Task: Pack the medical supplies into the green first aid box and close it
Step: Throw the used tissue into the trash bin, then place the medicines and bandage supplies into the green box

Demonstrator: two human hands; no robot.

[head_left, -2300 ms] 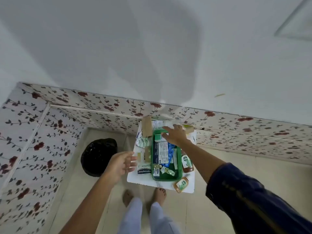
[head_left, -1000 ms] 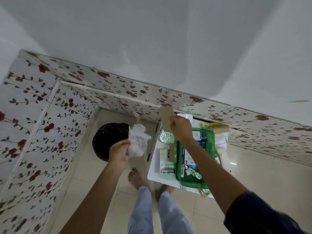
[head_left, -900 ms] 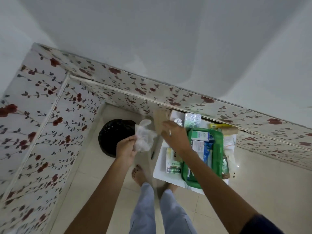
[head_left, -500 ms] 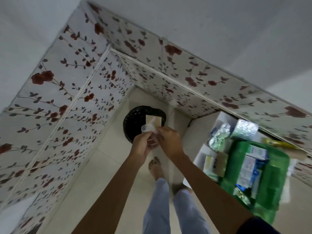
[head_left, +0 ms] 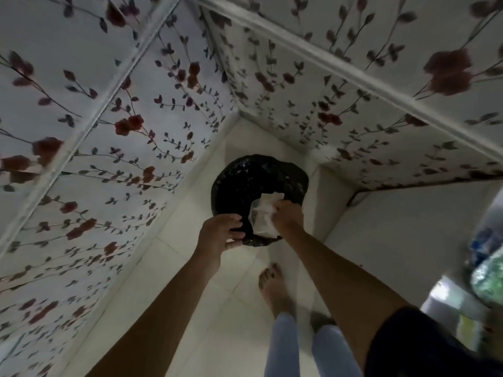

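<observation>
A black trash bag sits on the tiled floor in the corner of the room. My left hand grips its near rim. My right hand holds a crumpled clear plastic wrapper with a bit of cardboard over the bag's opening. The green first aid box is out of the frame. Only a blurred strip of the supplies, blue and silvery green, shows at the far right edge.
Floral-patterned wall panels enclose the corner on the left and behind. The white table's side stands to the right of the bag. My bare foot and light trouser legs are on the floor below my arms.
My view has swung left from the table to the trash bag. Both hands moved over the bag; the wrapper passed to my right hand and my left hand took the bag's rim.
</observation>
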